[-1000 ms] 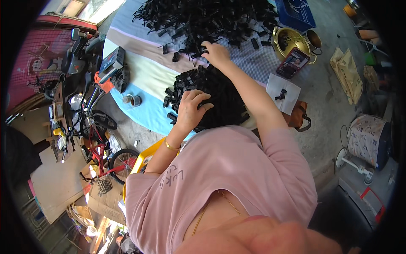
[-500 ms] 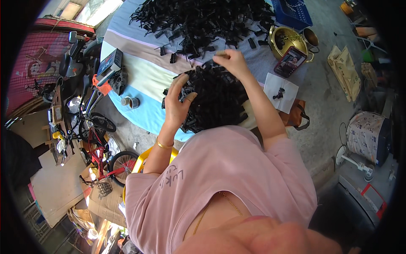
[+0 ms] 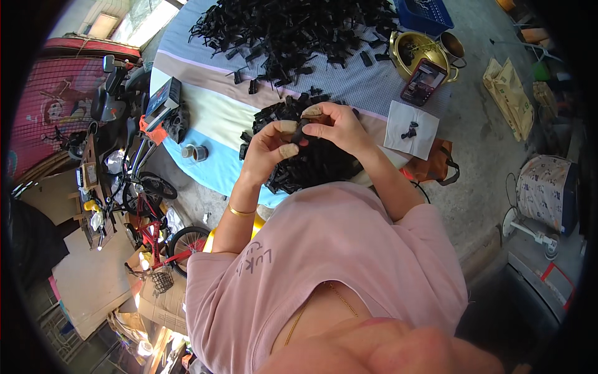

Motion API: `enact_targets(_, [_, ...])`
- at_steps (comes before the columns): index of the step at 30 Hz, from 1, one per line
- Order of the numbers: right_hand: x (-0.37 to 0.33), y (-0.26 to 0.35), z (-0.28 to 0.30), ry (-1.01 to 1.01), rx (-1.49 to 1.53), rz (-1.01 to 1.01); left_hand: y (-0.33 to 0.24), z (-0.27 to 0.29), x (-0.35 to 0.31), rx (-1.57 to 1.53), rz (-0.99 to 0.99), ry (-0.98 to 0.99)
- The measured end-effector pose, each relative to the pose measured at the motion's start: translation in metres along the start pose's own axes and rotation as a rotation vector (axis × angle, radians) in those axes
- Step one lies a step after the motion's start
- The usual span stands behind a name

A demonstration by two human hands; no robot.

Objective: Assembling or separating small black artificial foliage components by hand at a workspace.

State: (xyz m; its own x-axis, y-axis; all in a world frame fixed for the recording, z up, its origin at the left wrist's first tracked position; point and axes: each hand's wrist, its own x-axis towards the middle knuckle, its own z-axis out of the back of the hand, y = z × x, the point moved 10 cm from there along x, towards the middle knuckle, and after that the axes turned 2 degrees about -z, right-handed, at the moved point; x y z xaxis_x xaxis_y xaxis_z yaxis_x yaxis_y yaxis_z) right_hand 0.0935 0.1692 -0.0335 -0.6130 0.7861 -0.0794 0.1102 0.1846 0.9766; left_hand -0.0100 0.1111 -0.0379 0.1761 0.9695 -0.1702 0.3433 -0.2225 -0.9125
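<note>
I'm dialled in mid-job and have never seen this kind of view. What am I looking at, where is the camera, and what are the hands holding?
There is no machine here: a person in a pink shirt works with bare hands. The one picture comes from a wide fisheye camera worn on the head, looking down, so straight edges bend and the forearms come up from below.

The left hand and right hand meet over a cloth-covered table and pinch one small black part between them. Just beneath lies a near pile of such black parts; a bigger far pile spreads across the table's far side.

To the right are a white sheet with a few black bits on it, a phone resting on a brass pot, and a blue crate. Left of the table stands a red bicycle.
</note>
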Motion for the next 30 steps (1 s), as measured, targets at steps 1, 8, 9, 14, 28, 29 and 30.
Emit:
enact_targets(1, [-0.001, 0.001, 0.000, 0.002, 0.000, 0.001, -0.003, 0.000, -0.002, 0.001, -0.001, -0.002])
enact_targets(8, [-0.009, 0.022, -0.023, 0.163, -0.059, 0.088, 0.001, -0.017, -0.014, -0.215, 0.053, 0.062])
enact_targets(9, [-0.009, 0.022, -0.025, 0.177, -0.041, 0.064, 0.002, -0.016, -0.015, -0.248, 0.081, 0.026])
enact_targets(14, [-0.017, 0.025, -0.041, 0.270, -0.016, 0.048, 0.005, -0.009, -0.019, -0.123, 0.080, -0.006])
enact_targets(28, [-0.023, 0.026, -0.026, 0.024, -0.114, 0.125, -0.010, -0.009, -0.016, -0.015, 0.003, -0.102])
enact_targets(29, [-0.024, 0.026, -0.029, 0.042, -0.127, 0.118, -0.008, -0.009, -0.016, 0.006, 0.002, -0.099])
enact_targets(30, [-0.023, 0.026, -0.029, 0.038, -0.129, 0.117, -0.008, -0.009, -0.016, 0.004, 0.004, -0.095])
